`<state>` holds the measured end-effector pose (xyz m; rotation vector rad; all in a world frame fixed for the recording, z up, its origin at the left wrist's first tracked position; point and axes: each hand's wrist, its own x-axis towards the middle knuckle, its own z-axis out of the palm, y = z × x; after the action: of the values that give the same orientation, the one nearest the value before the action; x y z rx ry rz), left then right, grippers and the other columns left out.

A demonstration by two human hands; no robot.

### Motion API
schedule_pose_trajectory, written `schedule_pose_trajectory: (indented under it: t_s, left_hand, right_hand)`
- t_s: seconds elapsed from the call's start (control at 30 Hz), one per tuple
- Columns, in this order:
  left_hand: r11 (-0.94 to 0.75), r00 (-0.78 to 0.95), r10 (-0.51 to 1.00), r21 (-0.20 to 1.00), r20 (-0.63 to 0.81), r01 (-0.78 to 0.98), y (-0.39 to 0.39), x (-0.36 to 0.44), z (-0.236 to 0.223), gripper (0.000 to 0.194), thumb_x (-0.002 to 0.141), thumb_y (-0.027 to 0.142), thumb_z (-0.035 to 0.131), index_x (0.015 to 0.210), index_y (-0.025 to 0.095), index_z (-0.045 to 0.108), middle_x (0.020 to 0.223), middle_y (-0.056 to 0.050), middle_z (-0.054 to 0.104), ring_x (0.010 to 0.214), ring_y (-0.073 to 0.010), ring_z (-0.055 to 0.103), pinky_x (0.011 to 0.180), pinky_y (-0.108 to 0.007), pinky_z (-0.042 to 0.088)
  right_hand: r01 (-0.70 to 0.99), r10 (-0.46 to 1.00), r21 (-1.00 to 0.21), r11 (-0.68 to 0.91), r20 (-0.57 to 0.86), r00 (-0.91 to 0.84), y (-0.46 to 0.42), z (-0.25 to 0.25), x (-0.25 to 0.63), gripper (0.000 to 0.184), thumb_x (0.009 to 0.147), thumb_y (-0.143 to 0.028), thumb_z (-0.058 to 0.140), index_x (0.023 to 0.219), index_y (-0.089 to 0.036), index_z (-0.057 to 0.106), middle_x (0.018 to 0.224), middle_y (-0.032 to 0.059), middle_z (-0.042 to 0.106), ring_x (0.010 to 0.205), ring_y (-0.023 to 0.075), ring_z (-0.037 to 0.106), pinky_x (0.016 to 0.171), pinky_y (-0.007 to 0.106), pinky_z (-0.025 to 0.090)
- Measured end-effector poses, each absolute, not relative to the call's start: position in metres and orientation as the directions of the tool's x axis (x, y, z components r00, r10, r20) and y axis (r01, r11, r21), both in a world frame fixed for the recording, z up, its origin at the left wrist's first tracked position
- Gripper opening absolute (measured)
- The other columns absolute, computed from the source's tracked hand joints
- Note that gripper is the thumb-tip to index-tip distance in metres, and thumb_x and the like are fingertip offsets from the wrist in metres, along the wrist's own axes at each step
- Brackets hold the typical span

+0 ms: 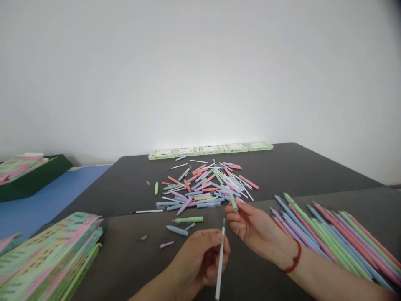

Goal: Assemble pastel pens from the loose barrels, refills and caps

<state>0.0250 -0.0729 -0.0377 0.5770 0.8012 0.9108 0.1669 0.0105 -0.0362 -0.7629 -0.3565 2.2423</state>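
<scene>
My left hand (206, 255) is closed around a white pen refill (220, 265), which it holds nearly upright with the tip pointing up and away. Just to its right, my right hand (250, 223) pinches a short grey-green pen barrel piece (233, 202). The refill and the barrel piece are apart. Ahead lies a loose pile of pen parts (203, 184) in pink, purple, blue and green, mixed with white refills. Nearer my left hand are a green pen barrel (188, 219), a blue pen part (177, 230) and a small purple piece (167, 244).
Several long coloured pens (332, 238) lie side by side at the right. Stacked printed packs (46, 251) stand at the left front, and a dark green box (34, 177) with pink and green items sits behind them. Flat green-white boxes (211, 149) line the table's far edge.
</scene>
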Motion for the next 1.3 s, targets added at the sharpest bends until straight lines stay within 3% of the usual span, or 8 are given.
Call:
schedule_pose_trajectory:
  t_s: [0.17, 0.4, 0.63, 0.73, 0.9, 1.07, 1.3]
  left_hand:
    - [0.477, 0.421, 0.862, 0.736, -0.284, -0.481, -0.082, 0.029, -0.014, 0.019, 0.081, 0.027, 0.052, 0.069, 0.014, 0.056, 0.042, 0.006, 0.041, 0.031, -0.0036, 0.026, 0.033, -0.017, 0.011]
    - [0.508, 0.488, 0.832, 0.715, -0.264, -0.480, -0.083, 0.027, -0.004, 0.019, 0.082, 0.026, 0.050, 0.070, 0.014, 0.056, 0.045, 0.005, 0.045, 0.031, -0.0042, 0.030, 0.032, -0.018, 0.014]
    - [0.497, 0.475, 0.842, 0.715, -0.258, -0.492, -0.084, 0.027, -0.005, 0.019, 0.083, 0.027, 0.050, 0.069, 0.014, 0.055, 0.045, 0.005, 0.046, 0.031, -0.0041, 0.030, 0.033, -0.018, 0.013]
    - [0.506, 0.499, 0.830, 0.712, -0.249, -0.486, -0.086, 0.029, -0.005, 0.020, 0.084, 0.025, 0.049, 0.069, 0.014, 0.055, 0.044, 0.004, 0.045, 0.031, -0.0044, 0.030, 0.033, -0.018, 0.013]
    - [0.510, 0.518, 0.820, 0.719, -0.242, -0.471, -0.088, 0.033, -0.003, 0.020, 0.082, 0.026, 0.051, 0.068, 0.014, 0.056, 0.045, 0.004, 0.046, 0.032, -0.0043, 0.032, 0.032, -0.017, 0.016]
    - [0.527, 0.523, 0.813, 0.704, -0.254, -0.477, -0.088, 0.033, 0.000, 0.020, 0.082, 0.026, 0.053, 0.067, 0.013, 0.057, 0.046, 0.004, 0.047, 0.032, -0.0041, 0.034, 0.031, -0.016, 0.017]
    - [0.496, 0.513, 0.829, 0.715, -0.222, -0.492, -0.090, 0.033, 0.002, 0.020, 0.082, 0.025, 0.051, 0.066, 0.013, 0.056, 0.044, 0.004, 0.046, 0.031, -0.0043, 0.032, 0.031, -0.017, 0.016]
  right_hand:
    - [-0.549, 0.664, -0.375, -0.747, -0.394, -0.635, 0.001, -0.017, 0.173, 0.022, 0.096, -0.017, 0.036, 0.082, -0.016, 0.053, 0.066, -0.0014, 0.051, 0.044, 0.0050, 0.046, 0.038, 0.012, 0.042]
    - [-0.418, 0.681, -0.548, -0.724, -0.475, -0.556, -0.001, 0.001, 0.179, 0.029, 0.096, -0.018, 0.032, 0.095, -0.011, 0.061, 0.069, 0.0032, 0.064, 0.053, 0.0075, 0.062, 0.052, 0.013, 0.053]
    - [-0.349, 0.684, -0.635, -0.690, -0.413, -0.602, 0.008, 0.000, 0.187, 0.026, 0.095, -0.023, 0.038, 0.086, -0.015, 0.061, 0.078, 0.0042, 0.066, 0.066, 0.0101, 0.063, 0.061, 0.018, 0.052]
    - [-0.400, 0.670, -0.595, -0.697, -0.344, -0.657, 0.005, -0.003, 0.185, 0.023, 0.095, -0.025, 0.038, 0.084, -0.017, 0.057, 0.080, 0.0029, 0.060, 0.067, 0.0100, 0.059, 0.063, 0.020, 0.051]
    - [-0.461, 0.655, -0.497, -0.735, -0.344, -0.673, -0.002, 0.002, 0.184, 0.020, 0.092, -0.018, 0.039, 0.075, -0.020, 0.048, 0.066, -0.0028, 0.041, 0.050, 0.0082, 0.042, 0.048, 0.016, 0.044]
    - [-0.427, 0.649, -0.537, -0.727, -0.335, -0.683, -0.001, 0.007, 0.186, 0.024, 0.088, -0.012, 0.038, 0.066, -0.022, 0.042, 0.064, -0.0036, 0.031, 0.048, 0.0100, 0.032, 0.043, 0.017, 0.040]
    - [-0.313, 0.589, -0.606, -0.731, -0.330, -0.738, 0.006, -0.008, 0.186, 0.022, 0.089, -0.021, 0.040, 0.069, -0.019, 0.049, 0.063, -0.0047, 0.027, 0.048, 0.0099, 0.026, 0.045, 0.018, 0.035]
